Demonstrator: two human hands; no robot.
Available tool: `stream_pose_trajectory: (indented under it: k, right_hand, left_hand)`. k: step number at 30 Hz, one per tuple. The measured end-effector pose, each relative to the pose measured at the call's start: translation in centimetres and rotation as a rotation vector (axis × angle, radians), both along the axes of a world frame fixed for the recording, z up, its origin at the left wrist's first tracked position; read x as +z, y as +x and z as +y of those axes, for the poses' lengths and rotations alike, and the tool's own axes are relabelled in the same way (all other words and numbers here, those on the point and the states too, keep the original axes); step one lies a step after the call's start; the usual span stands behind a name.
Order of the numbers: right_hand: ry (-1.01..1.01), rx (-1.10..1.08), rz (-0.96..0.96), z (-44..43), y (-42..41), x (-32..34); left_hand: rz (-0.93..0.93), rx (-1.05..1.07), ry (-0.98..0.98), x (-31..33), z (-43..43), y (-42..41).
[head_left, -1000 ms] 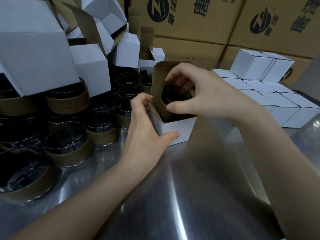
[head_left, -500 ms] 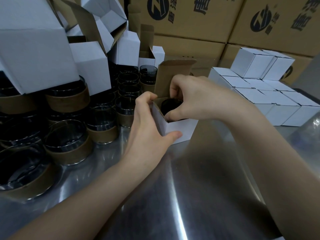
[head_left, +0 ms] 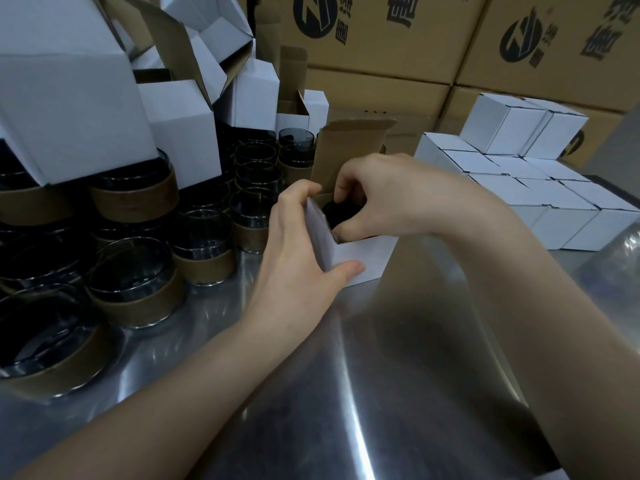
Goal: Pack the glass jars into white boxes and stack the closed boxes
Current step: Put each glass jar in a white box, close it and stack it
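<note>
Right hand [head_left: 391, 199] has its fingers curled on the dark jar [head_left: 341, 213], which sits mostly down inside the open white box [head_left: 360, 261] mid-desk [head_left: 381, 375]. Left hand [head_left: 298, 258] grips the box's left side. Looks like a tight fit, so the glass could snag a flap. Brown cartons [head_left: 381, 39] at the far back show a round logo, but the characters are cropped and unreadable.

round black logo [head_left: 522, 40], cropped Chinese characters [head_left: 401, 12], on brown cartons [head_left: 381, 83]
</note>
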State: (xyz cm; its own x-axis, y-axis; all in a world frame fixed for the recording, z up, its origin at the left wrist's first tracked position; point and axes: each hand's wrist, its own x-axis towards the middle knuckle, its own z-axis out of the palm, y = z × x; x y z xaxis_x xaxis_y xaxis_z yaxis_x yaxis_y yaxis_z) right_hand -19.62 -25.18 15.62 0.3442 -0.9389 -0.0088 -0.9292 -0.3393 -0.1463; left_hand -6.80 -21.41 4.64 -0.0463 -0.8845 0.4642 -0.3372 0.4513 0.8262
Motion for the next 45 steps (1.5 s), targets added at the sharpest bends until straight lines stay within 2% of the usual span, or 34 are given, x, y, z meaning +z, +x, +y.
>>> stream_pose_trajectory:
  k: [8,15,18,20,23,26,32,36,45]
  right_hand:
    - [0.005,0.017,0.013,0.1,-0.1,0.0]
    - [0.019,0.034,-0.057,0.3,-0.4,0.3]
    - [0.015,0.028,-0.149,0.3,-0.8,0.4]
    - [-0.021,-0.004,-0.282,0.2,-1.3,0.3]
    - [-0.226,-0.075,-0.502,-0.2,-2.1,0.1]
    - [-0.346,-0.129,-0.544,-0.4,-2.8,0.0]
    - [-0.132,-0.127,-0.713,-0.8,-3.5,-0.6]
    - [0.064,-0.108,-0.863,-1.0,-3.6,-0.9]
    - [0.175,-0.044,-0.808,-1.7,-3.8,-1.7]
  left_hand:
    - [-0.006,-0.026,-0.006,-0.4,-0.2,0.0]
    - [-0.009,-0.022,0.004,-0.3,-0.2,0.0]
    - [-0.009,-0.025,0.01,-0.2,-0.1,0.1]
    - [-0.013,-0.022,0.011,-0.1,0.0,0.1]
    - [-0.043,-0.024,0.012,0.0,0.2,0.2]
    - [-0.057,-0.042,0.025,0.3,0.3,0.2]
    - [-0.12,-0.041,0.07,0.4,0.5,0.2]
    - [-0.025,-0.062,0.117,0.8,0.7,0.1]
    - [0.225,-0.073,0.119,1.8,0.4,0.1]
